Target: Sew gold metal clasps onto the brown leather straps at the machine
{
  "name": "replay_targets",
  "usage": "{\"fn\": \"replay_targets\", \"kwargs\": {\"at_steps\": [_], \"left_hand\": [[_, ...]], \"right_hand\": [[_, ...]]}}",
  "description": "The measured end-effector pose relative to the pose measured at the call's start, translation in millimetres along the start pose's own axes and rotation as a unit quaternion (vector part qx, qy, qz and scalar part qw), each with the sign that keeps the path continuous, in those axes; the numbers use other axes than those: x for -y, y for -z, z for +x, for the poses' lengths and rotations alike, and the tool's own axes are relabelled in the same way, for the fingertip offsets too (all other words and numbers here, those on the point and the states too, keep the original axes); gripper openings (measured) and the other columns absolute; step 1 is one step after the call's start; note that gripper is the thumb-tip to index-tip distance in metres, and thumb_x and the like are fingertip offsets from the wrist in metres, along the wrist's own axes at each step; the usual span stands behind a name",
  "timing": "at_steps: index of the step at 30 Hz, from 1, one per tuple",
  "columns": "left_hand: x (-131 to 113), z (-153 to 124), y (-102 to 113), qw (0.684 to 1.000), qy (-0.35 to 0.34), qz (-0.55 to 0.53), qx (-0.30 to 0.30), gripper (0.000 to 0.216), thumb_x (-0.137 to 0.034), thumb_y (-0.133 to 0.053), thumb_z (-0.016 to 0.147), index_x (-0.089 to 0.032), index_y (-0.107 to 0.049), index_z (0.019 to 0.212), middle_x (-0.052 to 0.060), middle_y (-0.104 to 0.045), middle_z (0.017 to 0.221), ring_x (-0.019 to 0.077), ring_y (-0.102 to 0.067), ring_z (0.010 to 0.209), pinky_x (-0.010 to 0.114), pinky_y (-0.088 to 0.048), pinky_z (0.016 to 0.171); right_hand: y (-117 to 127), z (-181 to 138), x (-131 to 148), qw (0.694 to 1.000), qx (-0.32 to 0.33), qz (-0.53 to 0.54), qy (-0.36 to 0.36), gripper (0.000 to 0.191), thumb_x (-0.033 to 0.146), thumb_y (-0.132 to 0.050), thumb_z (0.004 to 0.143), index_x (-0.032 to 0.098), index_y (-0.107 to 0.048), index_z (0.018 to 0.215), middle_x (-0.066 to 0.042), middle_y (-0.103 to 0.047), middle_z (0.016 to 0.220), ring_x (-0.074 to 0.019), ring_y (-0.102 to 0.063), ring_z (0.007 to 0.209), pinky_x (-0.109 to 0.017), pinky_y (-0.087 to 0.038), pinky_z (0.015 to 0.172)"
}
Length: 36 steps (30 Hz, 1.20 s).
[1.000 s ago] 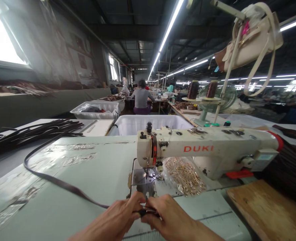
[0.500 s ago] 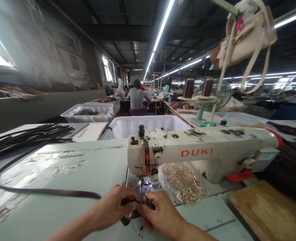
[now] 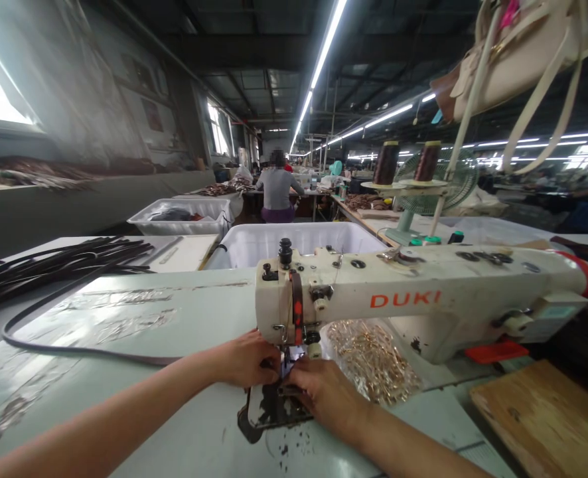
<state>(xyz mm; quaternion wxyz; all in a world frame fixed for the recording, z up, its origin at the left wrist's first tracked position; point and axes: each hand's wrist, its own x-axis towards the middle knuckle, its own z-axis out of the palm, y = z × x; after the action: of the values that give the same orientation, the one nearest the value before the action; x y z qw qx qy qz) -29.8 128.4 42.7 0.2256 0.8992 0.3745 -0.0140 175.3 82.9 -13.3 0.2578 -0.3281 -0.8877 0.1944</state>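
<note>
Both hands are at the needle area of a white sewing machine [image 3: 403,292]. My left hand [image 3: 249,358] is closed with fingers curled, left of the presser foot [image 3: 285,355], on a long dark strap [image 3: 89,350] that runs in from the left and passes behind the forearm. My right hand [image 3: 324,392] pinches the strap's dark end, just in front of the foot. Fingers hide most of the strap there. Below the hands shows the worn dark machine plate [image 3: 274,405].
Right of the needle lies a clear bag of gold-coloured metal hardware [image 3: 373,358]. A wooden board [image 3: 543,418] rests at the right. More dark straps [image 3: 65,265] are piled at left. Behind the machine stand a white bin [image 3: 298,236] and thread cones [image 3: 386,162]. A person [image 3: 277,192] sits further back.
Both hands have moved forward to the needle, bringing the strap under the machine head. The left hand has shifted up and away, uncovering the machine plate. The view has turned slightly left.
</note>
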Motion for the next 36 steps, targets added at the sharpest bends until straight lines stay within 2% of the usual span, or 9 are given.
{"fn": "replay_targets", "kwargs": {"at_steps": [3,9,13,17,20,24,26,29,36], "left_hand": [[-6.1,0.0,1.1,0.999,0.012,0.037,-0.002,0.013,-0.021,-0.061,0.074,-0.022,-0.071,0.083,0.001,-0.070,0.086,0.0211,-0.062,0.084,0.027,-0.044,0.075],[-10.9,-2.6,-2.9,0.995,0.029,0.083,-0.036,0.007,-0.024,-0.064,0.075,-0.023,-0.070,0.079,0.001,-0.071,0.084,0.0228,-0.064,0.088,0.034,-0.044,0.083],[-11.0,-11.0,-9.1,0.987,0.046,0.105,-0.109,0.004,-0.025,-0.071,0.074,-0.024,-0.068,0.076,-0.001,-0.069,0.085,0.0230,-0.062,0.089,0.043,-0.041,0.091],[-10.6,-29.3,-31.0,0.962,0.068,0.147,-0.219,0.014,-0.030,-0.068,0.084,-0.024,-0.067,0.096,0.006,-0.061,0.116,0.0289,-0.053,0.110,0.051,-0.037,0.098],[-8.6,-41.9,-53.7,0.942,-0.020,0.200,-0.268,0.021,-0.022,-0.044,0.097,-0.019,-0.063,0.105,0.009,-0.062,0.110,0.0256,-0.058,0.101,0.040,-0.050,0.084],[-5.6,-44.6,-67.1,0.895,-0.147,0.300,-0.297,0.044,-0.013,-0.017,0.100,-0.009,-0.061,0.104,0.010,-0.069,0.091,0.0229,-0.067,0.083,0.032,-0.057,0.069],[-4.3,-40.9,-63.5,0.866,-0.185,0.341,-0.315,0.045,-0.010,-0.016,0.099,-0.010,-0.061,0.099,0.009,-0.070,0.089,0.0216,-0.069,0.079,0.029,-0.058,0.065],[-0.4,-32.7,-51.4,0.851,-0.228,0.352,-0.318,0.040,-0.010,-0.021,0.100,-0.010,-0.061,0.099,0.009,-0.070,0.088,0.0201,-0.069,0.077,0.027,-0.057,0.064],[18.0,-11.6,-36.5,0.852,-0.300,0.283,-0.323,0.026,-0.015,-0.033,0.099,-0.014,-0.058,0.109,0.009,-0.069,0.088,0.0161,-0.067,0.084,0.022,-0.056,0.076]], "right_hand": [[-1.8,1.1,0.0,1.000,-0.014,0.024,0.013,0.024,0.008,-0.060,0.085,0.023,-0.070,0.102,-0.003,-0.070,0.100,-0.0188,-0.064,0.093,-0.025,-0.045,0.082],[-6.6,-0.9,-9.4,0.998,-0.024,0.055,0.027,0.018,0.020,-0.056,0.093,0.022,-0.070,0.104,-0.003,-0.070,0.102,-0.0173,-0.065,0.095,-0.025,-0.047,0.084],[-6.4,3.5,-12.7,0.998,0.023,-0.044,0.037,0.022,0.017,-0.054,0.092,0.023,-0.069,0.106,-0.004,-0.070,0.101,-0.0184,-0.065,0.094,-0.025,-0.048,0.083],[-0.8,10.7,-7.8,0.992,0.048,-0.116,0.029,0.019,0.021,-0.052,0.094,0.023,-0.070,0.100,-0.003,-0.071,0.095,-0.0182,-0.065,0.091,-0.025,-0.047,0.080],[3.0,13.1,-5.1,0.989,0.061,-0.130,0.041,0.016,0.021,-0.054,0.093,0.023,-0.069,0.099,-0.001,-0.071,0.096,-0.0175,-0.064,0.091,-0.024,-0.046,0.078],[3.1,10.3,-3.8,0.986,0.070,-0.148,0.040,0.015,0.016,-0.056,0.091,0.022,-0.067,0.099,0.000,-0.070,0.093,-0.0164,-0.065,0.084,-0.023,-0.046,0.072],[1.1,6.8,-2.4,0.986,0.063,-0.152,0.026,0.015,0.015,-0.057,0.089,0.022,-0.066,0.098,0.000,-0.070,0.093,-0.0158,-0.066,0.081,-0.023,-0.046,0.071],[-2.6,1.9,0.0,0.988,0.051,-0.148,-0.005,0.014,0.013,-0.060,0.086,0.021,-0.066,0.095,0.000,-0.070,0.092,-0.0168,-0.067,0.082,-0.023,-0.047,0.070],[-6.1,6.9,0.5,0.972,0.053,-0.208,-0.092,0.016,0.014,-0.064,0.081,0.020,-0.066,0.096,-0.003,-0.073,0.089,-0.0250,-0.071,0.077,-0.028,-0.050,0.062]]}}
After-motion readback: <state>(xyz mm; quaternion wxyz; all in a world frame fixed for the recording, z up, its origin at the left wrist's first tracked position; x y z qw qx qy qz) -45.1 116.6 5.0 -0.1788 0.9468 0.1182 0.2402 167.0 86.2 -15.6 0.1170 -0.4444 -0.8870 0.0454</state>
